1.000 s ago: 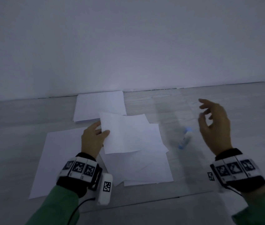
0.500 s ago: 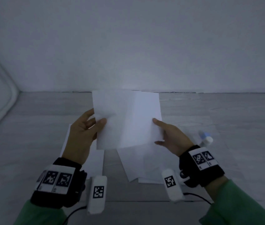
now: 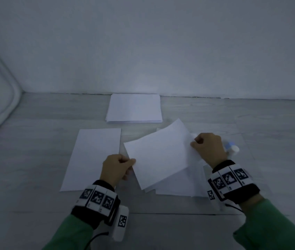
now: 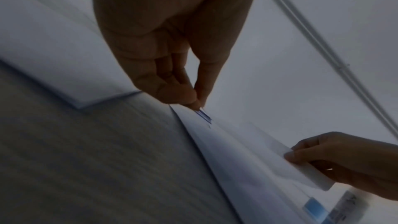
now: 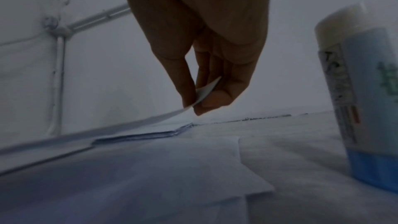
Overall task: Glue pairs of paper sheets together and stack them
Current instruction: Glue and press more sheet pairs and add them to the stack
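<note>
A single white paper sheet (image 3: 92, 157) lies flat on the grey floor (image 3: 34, 141). The left hand (image 3: 115, 167) and right hand (image 3: 209, 147) pinch opposite edges of a tilted white sheet (image 3: 158, 156) above loose sheets (image 3: 177, 186); blue-and-white glue stick (image 3: 231, 148) just beyond.

green sleeves (image 3: 74, 231), black wristbands (image 3: 96, 212) w/ white fiducial-marker tiles, white camera pods (image 3: 120, 225), black cable (image 3: 96, 238) on left

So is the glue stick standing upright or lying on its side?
Upright. In the right wrist view the glue stick stands on its blue base on the table, white cap on top, leaning only slightly.
</note>
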{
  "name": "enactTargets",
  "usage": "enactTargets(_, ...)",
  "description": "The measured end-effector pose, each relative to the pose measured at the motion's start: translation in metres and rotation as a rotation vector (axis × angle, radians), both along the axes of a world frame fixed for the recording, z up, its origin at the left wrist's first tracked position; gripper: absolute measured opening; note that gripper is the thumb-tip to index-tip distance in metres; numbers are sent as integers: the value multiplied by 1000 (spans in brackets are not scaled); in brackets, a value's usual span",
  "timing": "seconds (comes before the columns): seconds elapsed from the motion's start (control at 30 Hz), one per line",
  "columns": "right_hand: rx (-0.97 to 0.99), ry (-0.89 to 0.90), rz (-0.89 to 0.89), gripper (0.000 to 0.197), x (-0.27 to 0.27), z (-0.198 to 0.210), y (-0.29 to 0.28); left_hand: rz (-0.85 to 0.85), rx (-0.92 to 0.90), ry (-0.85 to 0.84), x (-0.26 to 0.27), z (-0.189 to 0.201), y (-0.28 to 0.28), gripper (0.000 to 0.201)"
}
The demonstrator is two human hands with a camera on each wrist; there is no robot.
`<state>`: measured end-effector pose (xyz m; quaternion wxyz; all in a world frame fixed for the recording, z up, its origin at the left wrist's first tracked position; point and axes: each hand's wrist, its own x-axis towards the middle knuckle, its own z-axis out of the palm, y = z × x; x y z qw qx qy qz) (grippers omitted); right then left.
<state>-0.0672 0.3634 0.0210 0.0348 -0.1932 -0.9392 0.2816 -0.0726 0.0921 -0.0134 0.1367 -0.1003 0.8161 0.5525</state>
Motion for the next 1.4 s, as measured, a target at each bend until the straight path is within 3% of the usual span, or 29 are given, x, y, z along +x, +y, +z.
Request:
enactTargets(0.27, 149, -83, 29, 10, 2, -13, 0, -132, -193, 98, -4, -6, 6, 34)
enactTargets(1.4, 248, -187, 46, 16, 1, -26, -1, -260, -413, 76, -12, -11, 9, 30)
